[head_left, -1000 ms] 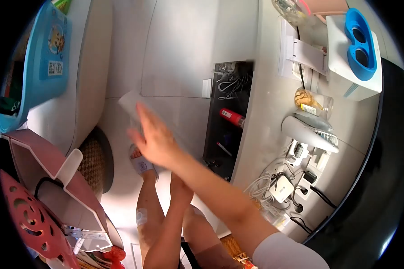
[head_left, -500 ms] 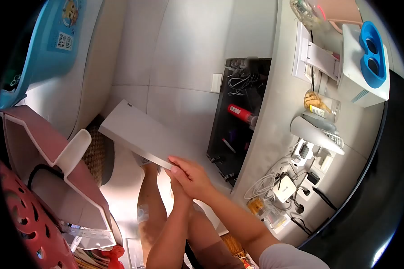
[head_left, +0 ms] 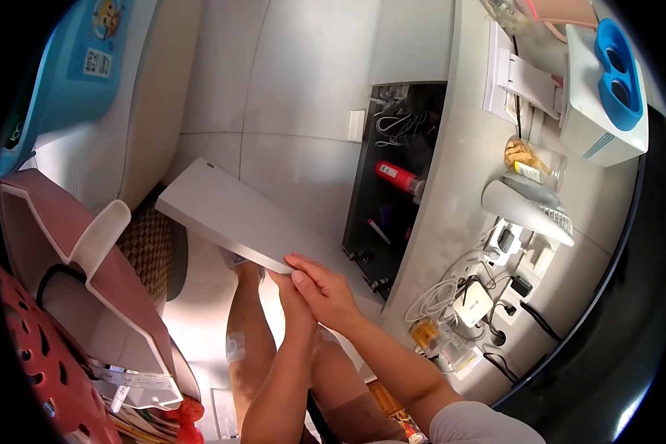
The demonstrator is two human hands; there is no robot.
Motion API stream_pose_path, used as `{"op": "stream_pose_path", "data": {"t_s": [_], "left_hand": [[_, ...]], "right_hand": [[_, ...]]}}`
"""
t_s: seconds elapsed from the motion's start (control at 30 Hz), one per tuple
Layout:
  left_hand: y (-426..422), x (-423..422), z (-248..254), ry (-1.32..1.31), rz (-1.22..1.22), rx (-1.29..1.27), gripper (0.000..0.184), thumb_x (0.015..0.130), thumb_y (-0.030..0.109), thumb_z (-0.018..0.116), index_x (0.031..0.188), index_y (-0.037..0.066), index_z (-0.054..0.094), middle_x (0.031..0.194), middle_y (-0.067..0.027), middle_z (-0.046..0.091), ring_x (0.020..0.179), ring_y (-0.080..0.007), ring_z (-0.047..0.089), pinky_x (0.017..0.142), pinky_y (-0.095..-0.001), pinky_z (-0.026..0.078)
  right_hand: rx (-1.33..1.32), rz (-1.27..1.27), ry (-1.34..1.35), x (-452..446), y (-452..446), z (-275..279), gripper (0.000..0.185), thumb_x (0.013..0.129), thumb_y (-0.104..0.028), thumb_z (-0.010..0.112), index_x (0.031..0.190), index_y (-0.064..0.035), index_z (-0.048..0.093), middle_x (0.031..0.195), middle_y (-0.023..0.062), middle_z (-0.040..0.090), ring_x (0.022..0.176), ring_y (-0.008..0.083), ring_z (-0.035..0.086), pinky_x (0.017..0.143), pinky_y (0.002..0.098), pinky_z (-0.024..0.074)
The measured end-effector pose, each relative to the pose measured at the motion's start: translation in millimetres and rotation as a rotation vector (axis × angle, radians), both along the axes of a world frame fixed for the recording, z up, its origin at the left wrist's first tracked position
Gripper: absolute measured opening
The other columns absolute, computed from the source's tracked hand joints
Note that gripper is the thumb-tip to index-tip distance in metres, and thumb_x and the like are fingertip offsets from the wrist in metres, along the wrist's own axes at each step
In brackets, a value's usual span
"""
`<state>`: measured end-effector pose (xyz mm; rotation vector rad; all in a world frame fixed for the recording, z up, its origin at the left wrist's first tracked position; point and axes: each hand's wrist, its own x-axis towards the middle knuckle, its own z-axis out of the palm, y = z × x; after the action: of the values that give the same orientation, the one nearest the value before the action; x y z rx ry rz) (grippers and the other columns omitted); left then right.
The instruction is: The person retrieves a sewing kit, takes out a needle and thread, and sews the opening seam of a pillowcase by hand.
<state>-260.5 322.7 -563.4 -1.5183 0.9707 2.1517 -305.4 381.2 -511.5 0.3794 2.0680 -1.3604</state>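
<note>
One long edge of the slanting cabinet door (head_left: 237, 211) is met by the right hand (head_left: 327, 294), beside the left hand (head_left: 294, 297); neither grip can be told.

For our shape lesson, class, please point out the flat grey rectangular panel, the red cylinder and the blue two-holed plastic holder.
Flat grey rectangular panel (head_left: 237, 211): head view, broad face.
Red cylinder (head_left: 402, 178): head view, curved side.
Blue two-holed plastic holder (head_left: 618, 76): head view, bridge between the holes.
</note>
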Motion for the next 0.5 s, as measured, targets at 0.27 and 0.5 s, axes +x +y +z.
{"op": "stream_pose_path", "data": {"t_s": [0.27, 0.5], "left_hand": [[-3, 1, 1, -0.024, -0.033, 0.045, 0.056, 0.099, 0.051, 0.023, 0.132, 0.007, 0.035, 0.118, -0.0079, 0.051, 0.107, -0.0181, 0.051, 0.093, -0.0288, 0.041], [0, 8, -4, 0.059, -0.025, 0.051, 0.059, 0.099, 0.053, 0.021, 0.141, 0.011, 0.022, 0.124, -0.0085, 0.047, 0.111, -0.0189, 0.048, 0.096, -0.0284, 0.039]], "right_hand": [[-0.03, -0.018, 0.029, 4, 3, 1, 0.032, 0.093, -0.017, 0.054, 0.122, -0.0026, 0.058, 0.124, 0.0167, 0.058, 0.116, 0.0228, 0.055, 0.096, 0.0293, 0.0415], [-0.026, -0.019, 0.026, 4, 6, 5, 0.034, 0.091, -0.018, 0.055, 0.122, -0.0042, 0.057, 0.125, 0.0205, 0.056, 0.119, 0.0295, 0.053, 0.095, 0.0339, 0.0435]]}}
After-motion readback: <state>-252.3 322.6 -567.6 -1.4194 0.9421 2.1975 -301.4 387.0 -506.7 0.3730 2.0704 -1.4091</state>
